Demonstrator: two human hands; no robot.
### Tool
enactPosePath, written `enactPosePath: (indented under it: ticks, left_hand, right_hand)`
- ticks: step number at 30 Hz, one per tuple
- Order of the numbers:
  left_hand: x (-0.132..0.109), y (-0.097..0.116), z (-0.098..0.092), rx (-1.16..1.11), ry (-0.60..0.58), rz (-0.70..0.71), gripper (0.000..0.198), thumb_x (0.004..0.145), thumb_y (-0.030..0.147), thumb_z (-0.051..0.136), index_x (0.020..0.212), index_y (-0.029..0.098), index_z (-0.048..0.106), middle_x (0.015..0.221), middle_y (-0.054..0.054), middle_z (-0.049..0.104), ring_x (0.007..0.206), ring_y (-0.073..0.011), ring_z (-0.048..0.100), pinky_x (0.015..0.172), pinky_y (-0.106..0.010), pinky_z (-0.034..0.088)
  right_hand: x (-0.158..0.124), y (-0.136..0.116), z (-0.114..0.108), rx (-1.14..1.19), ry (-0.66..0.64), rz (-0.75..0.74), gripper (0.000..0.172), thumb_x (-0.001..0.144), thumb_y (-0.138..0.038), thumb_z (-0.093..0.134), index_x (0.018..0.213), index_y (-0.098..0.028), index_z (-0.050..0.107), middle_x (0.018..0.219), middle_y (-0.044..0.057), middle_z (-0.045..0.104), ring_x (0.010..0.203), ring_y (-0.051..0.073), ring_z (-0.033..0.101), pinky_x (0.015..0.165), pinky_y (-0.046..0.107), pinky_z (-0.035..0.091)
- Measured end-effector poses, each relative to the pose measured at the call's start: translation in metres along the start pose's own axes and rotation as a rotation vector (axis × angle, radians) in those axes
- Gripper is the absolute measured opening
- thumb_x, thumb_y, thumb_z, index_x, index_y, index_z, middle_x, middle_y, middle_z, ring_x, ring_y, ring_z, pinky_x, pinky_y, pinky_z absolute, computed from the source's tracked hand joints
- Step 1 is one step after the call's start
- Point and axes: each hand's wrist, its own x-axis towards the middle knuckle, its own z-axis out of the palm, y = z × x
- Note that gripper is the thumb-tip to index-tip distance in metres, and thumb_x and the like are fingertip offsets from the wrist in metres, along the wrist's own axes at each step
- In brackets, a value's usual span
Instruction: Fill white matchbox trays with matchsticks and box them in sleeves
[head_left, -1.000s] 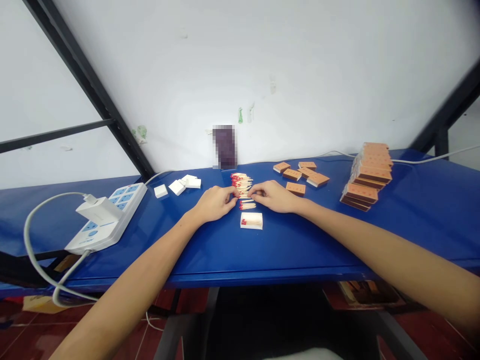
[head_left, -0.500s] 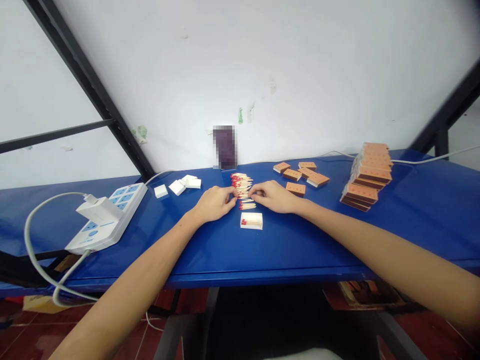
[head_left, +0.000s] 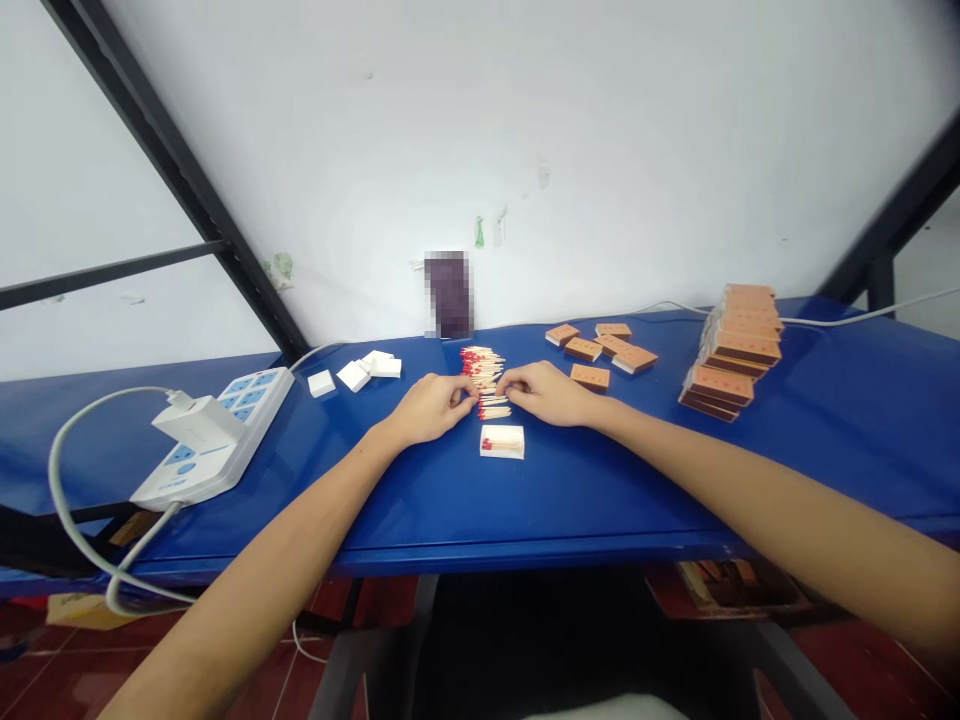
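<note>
A heap of red-tipped matches (head_left: 484, 372) lies in the middle of the blue table (head_left: 525, 500). My left hand (head_left: 431, 407) rests at the heap's left side, fingers curled and pinched on a few matches. My right hand (head_left: 544, 391) sits at the heap's right side, fingers also pinched on the same matches. Just in front of both hands lies a white inner tray (head_left: 502, 441) holding several matches.
Empty white trays (head_left: 363, 371) lie back left. Loose orange matchbox sleeves (head_left: 602, 350) and a tall stack of them (head_left: 733, 351) stand to the right. A white power strip (head_left: 214, 434) with plug and cable lies far left. Black frame bars cross the wall behind.
Both hands stay at the match heap; the fingers shift only slightly. The view has dipped a touch.
</note>
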Motion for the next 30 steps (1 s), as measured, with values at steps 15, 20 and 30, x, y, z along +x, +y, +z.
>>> enactPosePath:
  ticks: [15, 20, 30]
  left_hand:
    - [-0.001, 0.003, -0.003, 0.006, -0.033, 0.030, 0.023, 0.093, 0.031, 0.049, 0.098, 0.018, 0.067, 0.057, 0.004, 0.050, 0.052, -0.0110, 0.044, 0.054, -0.024, 0.029]
    - [-0.002, 0.007, -0.004, -0.003, -0.028, 0.027, 0.026, 0.094, 0.034, 0.048, 0.097, 0.018, 0.068, 0.057, 0.004, 0.051, 0.052, -0.0112, 0.044, 0.055, -0.024, 0.029]
    - [-0.004, 0.012, -0.007, 0.006, -0.032, 0.054, 0.035, 0.094, 0.046, 0.049, 0.104, 0.019, 0.068, 0.057, 0.004, 0.051, 0.051, -0.0110, 0.043, 0.054, -0.024, 0.028]
  right_hand:
    - [-0.002, -0.003, -0.002, 0.024, -0.004, -0.007, 0.016, 0.083, -0.019, 0.054, 0.088, -0.017, 0.070, 0.062, -0.004, 0.054, 0.058, 0.010, 0.046, 0.060, 0.023, 0.029]
    - [-0.005, -0.005, -0.008, 0.058, -0.062, -0.009, 0.026, 0.081, -0.038, 0.064, 0.094, -0.017, 0.072, 0.059, -0.005, 0.052, 0.054, 0.010, 0.044, 0.057, 0.024, 0.029]
    - [-0.005, -0.008, -0.008, -0.038, -0.078, -0.059, 0.029, 0.084, -0.045, 0.065, 0.096, -0.021, 0.074, 0.062, -0.004, 0.055, 0.056, 0.010, 0.047, 0.057, 0.024, 0.029]
